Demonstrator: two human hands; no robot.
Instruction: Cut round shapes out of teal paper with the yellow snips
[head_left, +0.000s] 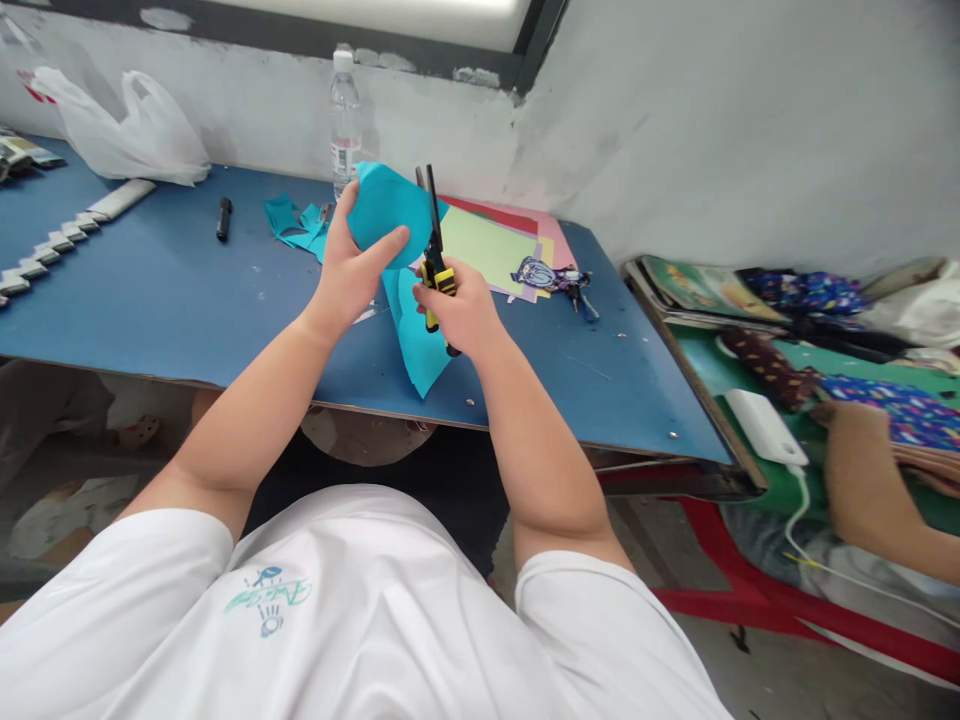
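**Scissors meet turquoise paper over the blue desk**

The blue desk (150, 300) carries a stack of coloured sheets (495, 245) at its far right, turquoise scraps (292, 222) and a water bottle (345, 125) at the far edge. Above it, the turquoise paper (390, 215) is pinched in the left hand (352, 270). The right hand (465, 315) is clenched around yellow-handled scissors (435, 250), blades upright against the sheet.
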